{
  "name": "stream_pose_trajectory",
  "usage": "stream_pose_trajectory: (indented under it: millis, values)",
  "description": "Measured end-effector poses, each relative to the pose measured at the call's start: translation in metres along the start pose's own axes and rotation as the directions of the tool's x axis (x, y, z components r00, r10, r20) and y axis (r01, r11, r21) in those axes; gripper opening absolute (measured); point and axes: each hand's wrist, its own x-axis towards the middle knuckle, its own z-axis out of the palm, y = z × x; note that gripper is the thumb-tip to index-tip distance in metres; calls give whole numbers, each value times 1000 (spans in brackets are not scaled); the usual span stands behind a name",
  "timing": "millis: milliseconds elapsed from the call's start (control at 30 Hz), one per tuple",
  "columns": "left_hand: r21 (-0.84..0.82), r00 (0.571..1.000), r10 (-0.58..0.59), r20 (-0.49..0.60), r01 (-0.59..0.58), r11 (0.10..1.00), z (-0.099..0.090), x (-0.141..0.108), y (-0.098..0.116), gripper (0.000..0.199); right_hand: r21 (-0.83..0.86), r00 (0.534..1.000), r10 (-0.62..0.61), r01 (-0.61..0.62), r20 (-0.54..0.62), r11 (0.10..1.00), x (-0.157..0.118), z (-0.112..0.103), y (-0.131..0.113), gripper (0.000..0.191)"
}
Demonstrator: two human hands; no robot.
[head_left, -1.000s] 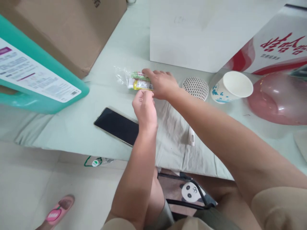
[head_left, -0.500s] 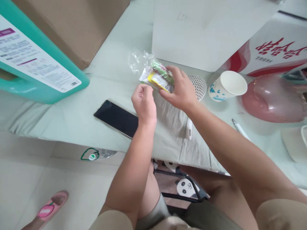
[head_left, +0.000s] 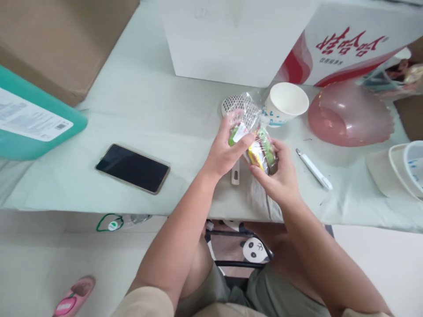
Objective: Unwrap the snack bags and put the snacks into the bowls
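Observation:
A clear plastic bag point(head_left: 261, 149) with small yellow, white and green packets in it is held up over the table. My right hand point(head_left: 280, 176) is closed round its lower right side, thumb in front. My left hand point(head_left: 224, 149) grips the bag's crinkled upper part from the left, near a green and white piece point(head_left: 238, 133); whether that piece lies inside the bag I cannot tell. Behind my left hand lies a white brush-like tool with a honeycomb head point(head_left: 229, 104), its handle point(head_left: 235, 174) pointing towards me.
A phone point(head_left: 132, 168) lies to the left. Right of my hands are a paper cup point(head_left: 287, 103), a pink bowl point(head_left: 346, 116), a white pen-shaped cutter point(head_left: 313, 169) and white tubs point(head_left: 385, 169). Boxes point(head_left: 224, 48) stand behind; a teal jug point(head_left: 42, 127) is at far left.
Both hands and the bag have moved right and nearer to me, now in front of the honeycomb head. My left hand has gone from a fist beside the bag to gripping its upper part. The view has shifted.

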Motion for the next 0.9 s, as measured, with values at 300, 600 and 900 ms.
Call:
stream_pose_trajectory:
  millis: [300,600,900]
  values:
    - [397,988,44,148,-100,912,21,-8,-10,55,-391,993,-68,26,-92,920,-8,-18,27,65]
    - [186,991,-50,127,26,982,64,-5,-13,80,-315,992,8,-49,-129,948,-26,-16,40,78]
    - [57,999,-32,22,31,998,70,-1,-37,84,-138,996,-1,-12,-93,990,-27,-32,40,55]
